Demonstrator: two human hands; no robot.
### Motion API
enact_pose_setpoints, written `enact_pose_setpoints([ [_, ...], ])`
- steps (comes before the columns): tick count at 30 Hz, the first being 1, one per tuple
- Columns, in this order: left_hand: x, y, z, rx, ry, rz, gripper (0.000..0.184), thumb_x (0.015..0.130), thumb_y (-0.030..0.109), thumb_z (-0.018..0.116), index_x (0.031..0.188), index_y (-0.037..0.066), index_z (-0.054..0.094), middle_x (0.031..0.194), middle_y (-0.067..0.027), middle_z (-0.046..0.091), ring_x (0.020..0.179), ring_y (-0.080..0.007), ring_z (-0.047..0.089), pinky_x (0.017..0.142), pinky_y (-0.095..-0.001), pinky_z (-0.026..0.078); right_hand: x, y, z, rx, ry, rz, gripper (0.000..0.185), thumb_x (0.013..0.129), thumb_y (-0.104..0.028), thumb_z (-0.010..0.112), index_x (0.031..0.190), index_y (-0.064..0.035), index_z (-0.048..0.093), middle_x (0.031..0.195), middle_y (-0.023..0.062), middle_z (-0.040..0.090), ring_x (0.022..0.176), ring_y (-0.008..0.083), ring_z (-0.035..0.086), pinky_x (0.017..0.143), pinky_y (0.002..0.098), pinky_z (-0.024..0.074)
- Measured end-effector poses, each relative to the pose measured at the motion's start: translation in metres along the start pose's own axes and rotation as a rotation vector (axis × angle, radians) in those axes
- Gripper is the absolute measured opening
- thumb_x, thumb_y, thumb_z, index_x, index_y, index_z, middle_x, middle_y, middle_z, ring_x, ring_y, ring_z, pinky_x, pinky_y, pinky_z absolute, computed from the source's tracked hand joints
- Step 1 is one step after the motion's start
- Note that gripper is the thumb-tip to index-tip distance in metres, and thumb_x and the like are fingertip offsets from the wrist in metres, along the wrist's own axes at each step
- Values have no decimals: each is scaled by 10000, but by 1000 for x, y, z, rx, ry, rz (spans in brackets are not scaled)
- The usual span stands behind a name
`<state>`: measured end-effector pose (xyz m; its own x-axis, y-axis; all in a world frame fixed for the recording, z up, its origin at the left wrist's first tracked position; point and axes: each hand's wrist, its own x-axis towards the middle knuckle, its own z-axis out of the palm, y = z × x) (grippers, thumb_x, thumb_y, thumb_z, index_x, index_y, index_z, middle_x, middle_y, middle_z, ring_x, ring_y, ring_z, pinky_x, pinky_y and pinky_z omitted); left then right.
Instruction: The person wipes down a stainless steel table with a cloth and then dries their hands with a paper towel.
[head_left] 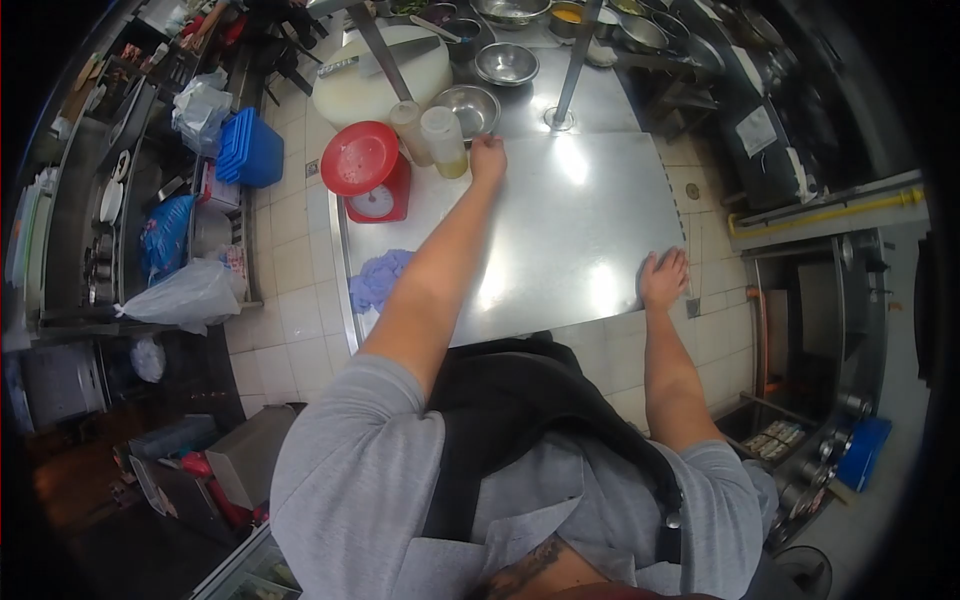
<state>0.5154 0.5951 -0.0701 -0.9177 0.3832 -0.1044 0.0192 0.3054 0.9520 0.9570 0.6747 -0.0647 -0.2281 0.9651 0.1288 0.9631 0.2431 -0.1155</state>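
My left hand point(488, 160) reaches forward across the steel table point(570, 230). Its fingers are curled closed at the near rim of a shallow metal bowl point(468, 108); what lies inside them, if anything, is hidden. Just left of it stand two squeeze bottles, a clear one with yellowish liquid point(445, 150) and a cloudy one point(410, 130). Flat on the right edge of the tabletop rests my right hand point(664, 278), fingers stretched out and holding nothing.
A red kitchen scale point(372, 170) and a crumpled purple cloth point(380, 277) are on the table's left side. Farther back, a knife point(395, 55) lies on a round white board point(340, 97). A metal post point(575, 70) rises near another bowl point(507, 64).
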Motion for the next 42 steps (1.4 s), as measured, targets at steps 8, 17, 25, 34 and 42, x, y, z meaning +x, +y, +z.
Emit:
enact_pose_setpoints([
  [8,-117,-17,-33,100,-243,52,549,1002,318,639,1427,-7,519,1248,-176,683,1011,-290,696,924,-372,535,0,-5,6,-27,-11,10,703,1022,-492,460,1567,-57,370,1651,132,333,1547,292,242,1252,524,157],
  [17,-74,-26,-89,-95,44,-25,554,990,263,672,1429,-1,460,1129,-137,668,886,-195,671,822,-334,549,1,-4,8,-42,1,-3,704,1024,-507,441,1567,-64,374,1653,133,329,1549,289,240,1247,524,167],
  [25,-154,-26,-191,459,-27,231,527,900,227,735,1363,25,584,1304,-228,612,1093,-338,652,963,-393,509,-1,1,11,-41,-19,6,697,1022,-509,445,1556,-64,396,1649,132,338,1547,286,247,1250,517,167],
  [34,-195,-26,-294,1072,-215,-171,710,805,290,808,1436,115,532,1403,-289,498,1335,-508,426,1095,-503,427,3,4,17,-58,18,-10,694,1020,-513,446,1556,-74,400,1646,122,348,1544,291,252,1243,523,182],
  [42,-155,-27,-219,575,-65,249,661,827,245,790,1408,51,540,1499,-295,450,1367,-468,450,1140,-495,399,1,3,13,-48,7,-10,719,1018,-518,446,1565,-56,373,1648,138,338,1545,293,247,1241,529,180],
])
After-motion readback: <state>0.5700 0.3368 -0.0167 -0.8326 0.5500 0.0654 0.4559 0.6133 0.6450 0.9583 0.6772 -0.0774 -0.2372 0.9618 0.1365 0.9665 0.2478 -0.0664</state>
